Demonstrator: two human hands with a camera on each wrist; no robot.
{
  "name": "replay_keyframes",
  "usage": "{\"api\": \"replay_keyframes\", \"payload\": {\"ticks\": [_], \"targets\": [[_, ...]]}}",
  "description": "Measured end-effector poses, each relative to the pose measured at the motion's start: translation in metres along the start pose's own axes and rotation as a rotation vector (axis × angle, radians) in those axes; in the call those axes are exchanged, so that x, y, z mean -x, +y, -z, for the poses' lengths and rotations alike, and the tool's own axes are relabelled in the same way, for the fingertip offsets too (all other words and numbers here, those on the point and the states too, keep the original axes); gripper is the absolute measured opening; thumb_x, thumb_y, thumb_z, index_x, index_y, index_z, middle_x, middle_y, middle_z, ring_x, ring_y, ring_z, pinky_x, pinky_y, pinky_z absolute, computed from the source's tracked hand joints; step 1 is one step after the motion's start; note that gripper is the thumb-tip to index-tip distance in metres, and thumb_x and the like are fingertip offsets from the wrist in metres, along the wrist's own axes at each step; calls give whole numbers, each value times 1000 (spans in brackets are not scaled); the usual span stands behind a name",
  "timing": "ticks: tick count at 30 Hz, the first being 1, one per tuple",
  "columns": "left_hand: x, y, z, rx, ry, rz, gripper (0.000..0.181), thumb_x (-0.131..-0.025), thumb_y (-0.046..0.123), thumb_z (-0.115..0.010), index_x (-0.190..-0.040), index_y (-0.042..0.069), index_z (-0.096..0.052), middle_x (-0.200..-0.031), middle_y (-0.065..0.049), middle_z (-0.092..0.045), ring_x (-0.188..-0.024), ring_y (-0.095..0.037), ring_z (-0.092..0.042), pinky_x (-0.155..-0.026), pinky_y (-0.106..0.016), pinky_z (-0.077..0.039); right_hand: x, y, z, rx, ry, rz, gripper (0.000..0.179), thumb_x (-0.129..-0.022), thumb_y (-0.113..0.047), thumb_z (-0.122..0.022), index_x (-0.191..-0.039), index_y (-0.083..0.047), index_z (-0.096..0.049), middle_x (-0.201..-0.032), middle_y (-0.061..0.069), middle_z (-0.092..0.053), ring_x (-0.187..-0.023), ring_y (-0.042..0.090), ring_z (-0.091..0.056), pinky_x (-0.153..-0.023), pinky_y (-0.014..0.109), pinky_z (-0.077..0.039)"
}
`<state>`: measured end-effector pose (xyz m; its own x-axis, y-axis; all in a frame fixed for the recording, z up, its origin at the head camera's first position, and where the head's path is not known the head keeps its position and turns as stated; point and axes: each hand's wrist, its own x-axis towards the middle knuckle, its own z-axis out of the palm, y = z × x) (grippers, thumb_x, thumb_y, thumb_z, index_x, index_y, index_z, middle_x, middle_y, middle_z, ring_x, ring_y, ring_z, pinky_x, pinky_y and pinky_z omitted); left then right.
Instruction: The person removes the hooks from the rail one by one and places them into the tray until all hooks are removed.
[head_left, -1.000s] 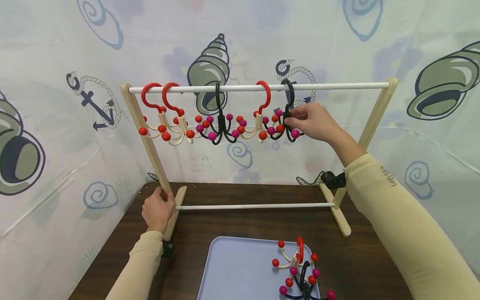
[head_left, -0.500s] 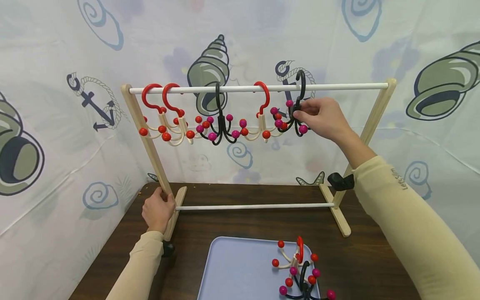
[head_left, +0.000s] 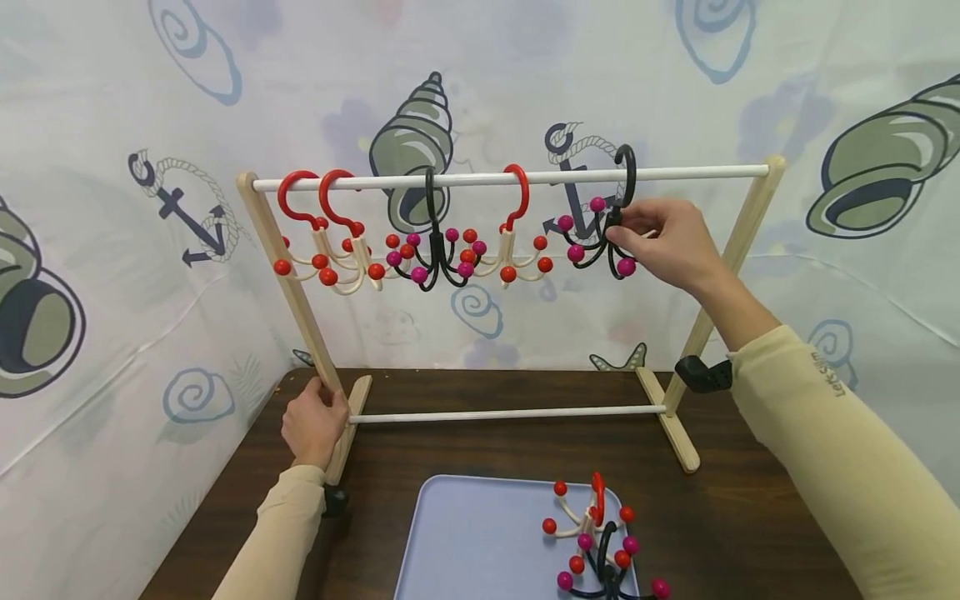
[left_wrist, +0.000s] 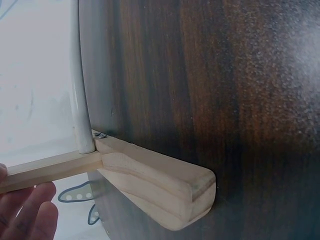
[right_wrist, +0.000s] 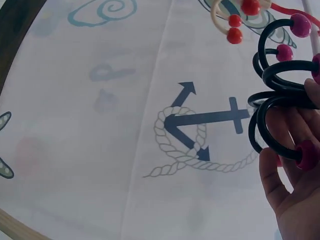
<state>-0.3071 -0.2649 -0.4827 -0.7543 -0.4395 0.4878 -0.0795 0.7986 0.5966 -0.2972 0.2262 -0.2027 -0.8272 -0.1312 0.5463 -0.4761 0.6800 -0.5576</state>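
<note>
My right hand (head_left: 667, 243) pinches a black octopus-style hanger (head_left: 613, 218) with magenta balls by its stem. Its hook passes over the white top rod (head_left: 697, 173), the curve standing a little above it. In the right wrist view the curled black arms (right_wrist: 280, 97) spread in front of my fingers. My left hand (head_left: 315, 423) grips the left wooden post (head_left: 291, 287) of the rack low down; in the left wrist view, fingers (left_wrist: 42, 220) show beside that post. Several other hangers hang further left, including a black one (head_left: 437, 242) and a red-hooked cream one (head_left: 510, 242).
A pale blue tray (head_left: 465, 533) lies on the dark wood table (head_left: 390, 467). Over its right side lie a red-hooked hanger (head_left: 588, 521) and a black hanger (head_left: 609, 575). A lower white rod (head_left: 502, 414) joins the rack's feet. Patterned cloth hangs behind.
My right hand has moved the black hanger rightward along the top rod, leaving a gap from the red-hooked one beside it. My left hand has stayed on the post.
</note>
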Motion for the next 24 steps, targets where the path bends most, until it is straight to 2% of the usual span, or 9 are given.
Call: {"api": "replay_keyframes", "payload": {"ticks": [7, 13, 18, 24], "targets": [[2, -2, 0, -6, 1, -11, 12, -86, 21, -62, -86, 9, -62, -72, -10, -65, -65, -37, -61, -53, -53, -41, 22, 10, -4, 3, -37, -6, 30, -91, -26, -70, -107, -1, -71, -97, 15, -72, -87, 23, -62, -73, 34, -44], [1, 1, 1, 4, 0, -16, 13, -87, 21, -62, -87, 8, -62, -72, -11, -65, -66, -37, -61, -53, -52, -42, 53, 14, -16, -35, -165, -3, 27, -89, -23, -71, -104, -1, -69, -94, 13, -71, -83, 23, -65, -69, 30, -46], [0, 3, 2, 1, -6, -12, 14, -87, 22, -62, -87, 8, -62, -72, -11, -65, -67, -38, -62, -54, -53, -41, 82, 22, -40, -35, -273, -12, 20, -88, -19, -71, -101, -3, -68, -93, 9, -71, -82, 21, -67, -71, 36, -49], [1, 1, 1, -6, -17, 4, 14, -87, 22, -62, -89, 8, -62, -75, -12, -65, -70, -38, -62, -56, -53, -42, 110, 27, -80, -95, -434, 40, 25, -87, -13, -71, -111, -6, -68, -87, 0, -72, -78, 14, -68, -71, 37, -51]]}}
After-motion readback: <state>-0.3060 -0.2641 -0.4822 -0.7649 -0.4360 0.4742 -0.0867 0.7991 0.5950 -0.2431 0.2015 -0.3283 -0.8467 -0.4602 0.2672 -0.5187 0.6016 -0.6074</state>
